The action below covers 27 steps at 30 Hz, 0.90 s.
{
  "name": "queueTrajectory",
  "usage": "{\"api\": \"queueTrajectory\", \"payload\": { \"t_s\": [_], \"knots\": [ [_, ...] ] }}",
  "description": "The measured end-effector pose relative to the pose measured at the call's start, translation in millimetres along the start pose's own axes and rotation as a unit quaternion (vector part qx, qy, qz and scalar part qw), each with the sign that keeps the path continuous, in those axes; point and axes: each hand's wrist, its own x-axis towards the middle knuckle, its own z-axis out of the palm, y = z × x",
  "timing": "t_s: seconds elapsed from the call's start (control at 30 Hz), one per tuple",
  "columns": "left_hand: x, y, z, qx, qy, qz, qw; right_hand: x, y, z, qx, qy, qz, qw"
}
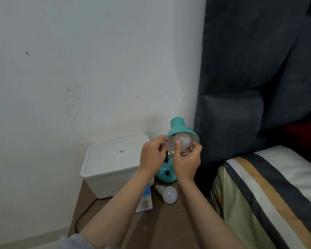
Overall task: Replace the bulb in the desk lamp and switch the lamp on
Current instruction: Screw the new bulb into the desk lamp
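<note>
while the teal desk lamp (176, 126) stands on the brown bedside table (169, 221) with its shade tipped toward the person, both hands are up at the shade's mouth. seen from the head camera, the right hand (187, 162) has its thumb and fingers curled round the frosted bulb in the shade (182, 141), gripping it from below and from the front. the left hand (152, 155) pinches the left rim of the shade, fingers bent against its edge, holding the lamp head. the lamp's round base (166, 174) sits just behind the wrists, with a black switch (167, 173) on its front under pale lettering.

a second bulb (167, 194) lies on its side on the table, just in front of the base, its screw cap pointing left. beside it, partly under the left forearm, lies a blue and white carton (145, 203). a white lidded plastic box (113, 166) stands at the table's left, against the wall. a black cable (81, 218) trails off the table's left edge. to the right are a dark padded headboard (241, 105) and a striped pillow (267, 194).
</note>
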Motion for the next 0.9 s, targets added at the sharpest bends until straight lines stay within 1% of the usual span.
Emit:
{"api": "queueTrajectory", "payload": {
  "t_s": [0.1,0.27,0.53,0.7,0.83,0.9],
  "knots": [
    [0.4,-1.0,1.2,-0.003,0.0,0.003,1.0,-1.5,1.2,-0.4,-0.005,-0.009,-0.018,1.0],
    [0.8,-1.5,2.3,-0.001,-0.002,0.003,1.0,-3.9,13.7,-0.1,-0.02,-0.021,-0.091,0.995],
    [1.7,0.3,0.6,0.001,-0.003,-0.001,1.0,-4.7,1.8,1.6,-0.073,0.003,-0.076,0.994],
    [1.1,-0.9,2.7,0.006,-0.002,0.003,1.0,3.8,1.5,-5.0,-0.026,0.005,-0.018,0.999],
    [1.7,-0.2,1.8,0.008,0.004,0.003,1.0,-0.3,1.7,-3.0,-0.029,-0.02,-0.067,0.997],
    [2.0,-0.6,1.7,0.009,0.006,0.004,1.0,-1.9,2.4,-2.7,-0.033,-0.025,-0.071,0.997]
  ]
}}
